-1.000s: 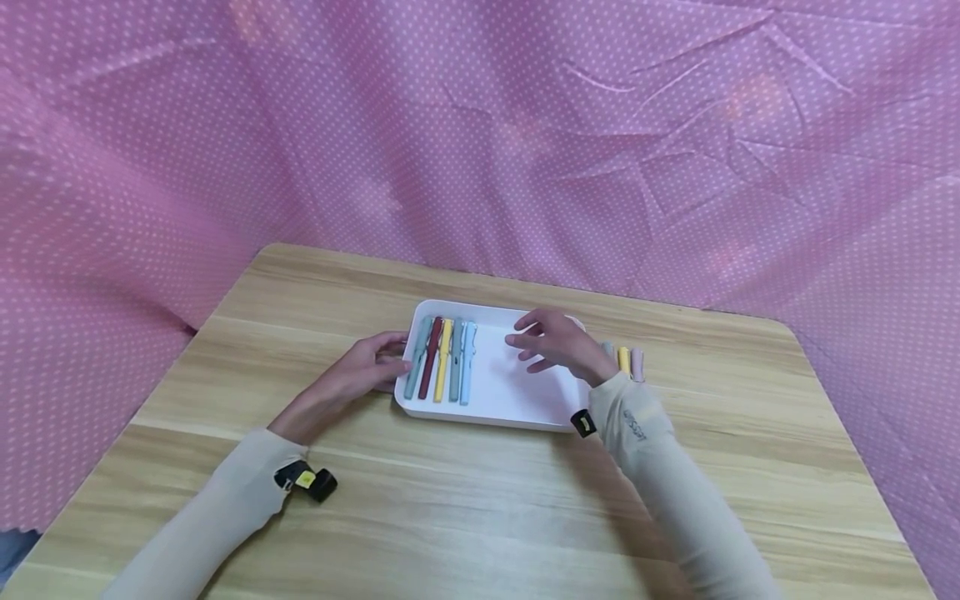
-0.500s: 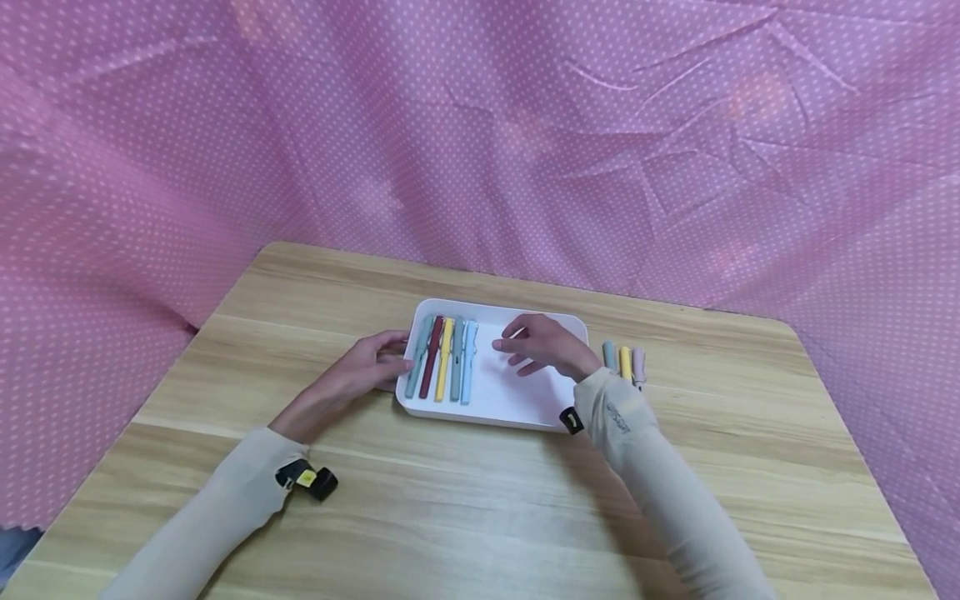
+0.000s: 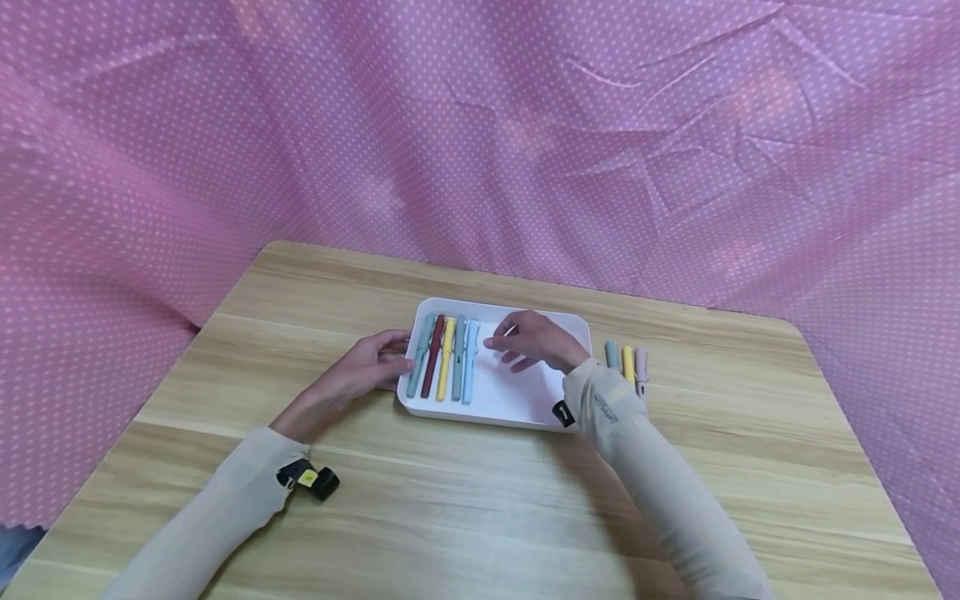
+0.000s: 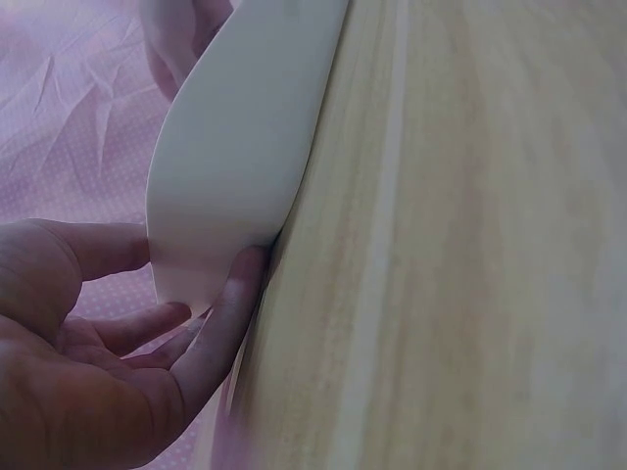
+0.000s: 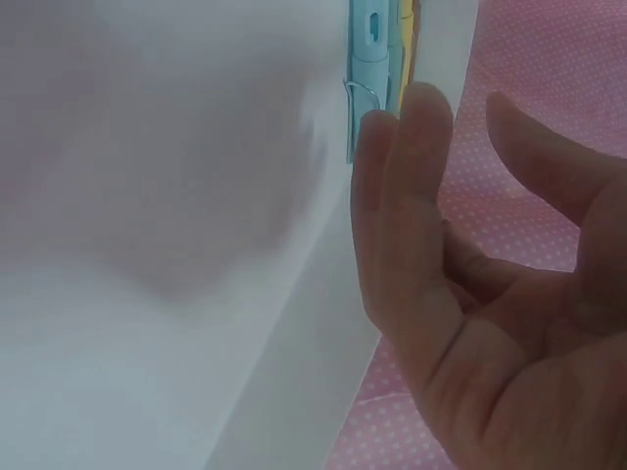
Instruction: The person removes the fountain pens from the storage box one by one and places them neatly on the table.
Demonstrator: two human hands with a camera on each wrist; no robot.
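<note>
Right hand point(image 3: 534, 342) slid left over tray point(image 3: 525, 400) twd pens point(image 3: 446, 358), fingers loose; left hand point(image 3: 371, 367) braces rim.

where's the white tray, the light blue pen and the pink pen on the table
white tray point(image 3: 517, 400), head view, bare floor near its front rim
light blue pen point(image 3: 469, 362), head view, mid barrel, rightmost in the tray's row
pink pen point(image 3: 641, 363), head view, mid barrel, on the table right of the tray
</note>
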